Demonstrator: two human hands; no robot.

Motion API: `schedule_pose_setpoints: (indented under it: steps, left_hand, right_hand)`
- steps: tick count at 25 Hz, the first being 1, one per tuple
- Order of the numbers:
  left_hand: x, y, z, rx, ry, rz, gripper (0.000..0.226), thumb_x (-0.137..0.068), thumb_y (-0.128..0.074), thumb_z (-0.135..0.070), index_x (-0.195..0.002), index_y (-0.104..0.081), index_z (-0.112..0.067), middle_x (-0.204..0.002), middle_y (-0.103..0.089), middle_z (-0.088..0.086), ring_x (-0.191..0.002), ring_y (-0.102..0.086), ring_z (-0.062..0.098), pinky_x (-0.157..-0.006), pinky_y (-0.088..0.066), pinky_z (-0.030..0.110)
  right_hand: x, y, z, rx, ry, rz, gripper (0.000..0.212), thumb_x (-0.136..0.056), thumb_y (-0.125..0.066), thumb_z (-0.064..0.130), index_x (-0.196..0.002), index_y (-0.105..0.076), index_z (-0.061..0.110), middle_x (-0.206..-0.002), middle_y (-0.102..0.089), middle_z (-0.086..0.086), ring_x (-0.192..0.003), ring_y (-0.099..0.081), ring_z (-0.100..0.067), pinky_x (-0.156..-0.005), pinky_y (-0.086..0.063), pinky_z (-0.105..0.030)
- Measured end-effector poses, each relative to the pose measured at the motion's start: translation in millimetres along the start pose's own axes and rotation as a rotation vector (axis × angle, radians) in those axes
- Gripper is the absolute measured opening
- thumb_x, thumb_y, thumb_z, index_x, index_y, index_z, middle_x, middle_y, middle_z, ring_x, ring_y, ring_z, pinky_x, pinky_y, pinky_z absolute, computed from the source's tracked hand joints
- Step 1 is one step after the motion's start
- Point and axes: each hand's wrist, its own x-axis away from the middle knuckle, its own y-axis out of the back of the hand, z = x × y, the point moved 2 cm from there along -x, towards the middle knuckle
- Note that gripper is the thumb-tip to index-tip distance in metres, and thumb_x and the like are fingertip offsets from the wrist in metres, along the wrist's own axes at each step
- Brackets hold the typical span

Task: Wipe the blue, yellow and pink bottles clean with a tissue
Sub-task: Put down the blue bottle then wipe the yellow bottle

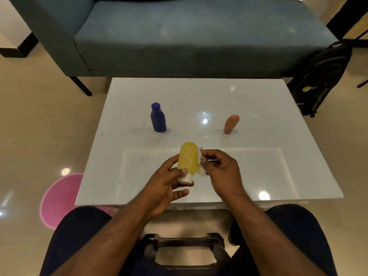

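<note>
My left hand [165, 186] grips the yellow bottle [188, 158] near its white cap [186, 179], holding it cap-down above the near half of the white table [258, 100]. My right hand [221, 172] pinches a crumpled white tissue [200, 162] against the bottle's right side. The blue bottle [158, 118] stands upright on the table at the left, beyond my hands. The pink bottle [231, 124] stands cap-down at the right, leaning slightly.
A grey-blue sofa [199, 36] runs along the far side of the table. A black backpack [322, 76] leans at the right. A pink tub [57, 200] sits on the floor to the left. My knees and a black stool frame [183, 248] are below.
</note>
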Motion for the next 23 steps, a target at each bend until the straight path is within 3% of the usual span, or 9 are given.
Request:
schedule_pose_setpoints:
  steps: [3, 6, 9, 15, 20, 23]
  left_hand:
    - [24.7, -6.6, 2.8, 0.062, -0.022, -0.013, 0.041, -0.096, -0.055, -0.043, -0.135, -0.056, -0.029, -0.119, -0.068, 0.011, -0.089, -0.072, 0.027, -0.07, -0.056, 0.039]
    - [40.5, -15.5, 12.5, 0.158, 0.007, -0.048, 0.051, -0.097, -0.045, -0.056, -0.126, -0.062, -0.018, -0.102, -0.069, 0.012, -0.074, -0.068, 0.025, -0.059, -0.054, 0.035]
    - [52.3, -19.4, 24.3, 0.243, 0.039, -0.042, 0.06, -0.098, -0.042, -0.058, -0.124, -0.06, -0.006, -0.084, -0.066, 0.012, -0.06, -0.059, 0.019, -0.047, -0.046, 0.029]
    - [63.9, -13.7, 37.2, 0.299, 0.068, -0.008, 0.06, -0.097, -0.044, -0.057, -0.114, -0.056, -0.001, -0.08, -0.06, 0.013, -0.054, -0.049, 0.016, -0.042, -0.037, 0.024]
    - [63.5, -12.0, 35.3, 0.269, 0.025, -0.011, 0.057, -0.099, -0.042, -0.055, -0.109, -0.058, -0.001, -0.076, -0.06, 0.013, -0.051, -0.048, 0.015, -0.039, -0.035, 0.022]
    - [61.5, -10.5, 35.1, 0.289, -0.013, -0.014, 0.051, -0.1, -0.04, -0.052, -0.109, -0.057, -0.005, -0.069, -0.057, 0.011, -0.049, -0.047, 0.015, -0.036, -0.034, 0.022]
  right_hand:
    - [24.2, -2.2, 15.6, -0.005, 0.062, 0.005, 0.02, -0.088, -0.063, 0.014, -0.102, -0.07, 0.026, -0.097, -0.071, 0.012, -0.087, -0.065, -0.008, -0.078, -0.058, -0.037]
    - [46.9, -1.0, 22.7, 0.011, 0.097, 0.017, 0.021, -0.088, -0.063, 0.013, -0.102, -0.07, 0.027, -0.096, -0.071, 0.012, -0.087, -0.065, -0.006, -0.08, -0.056, -0.037]
    - [66.1, -0.8, 25.5, 0.123, 0.128, 0.069, 0.02, -0.087, -0.063, 0.019, -0.103, -0.069, 0.029, -0.099, -0.068, 0.015, -0.088, -0.063, -0.004, -0.081, -0.055, -0.033]
    - [70.3, 17.1, 50.7, 0.204, 0.223, 0.006, 0.023, -0.088, -0.061, 0.014, -0.103, -0.069, 0.03, -0.099, -0.066, 0.016, -0.091, -0.06, -0.001, -0.08, -0.053, -0.024]
    - [61.8, -9.4, 67.3, 0.544, 0.453, 0.094, 0.027, -0.087, -0.055, 0.003, -0.107, -0.07, 0.013, -0.1, -0.06, 0.0, -0.092, -0.057, -0.01, -0.08, -0.04, -0.009]
    - [73.1, -22.7, 63.5, 0.612, 0.458, 0.126, 0.027, -0.088, -0.053, 0.006, -0.11, -0.067, 0.012, -0.099, -0.057, 0.0, -0.092, -0.054, -0.016, -0.081, -0.045, -0.022]
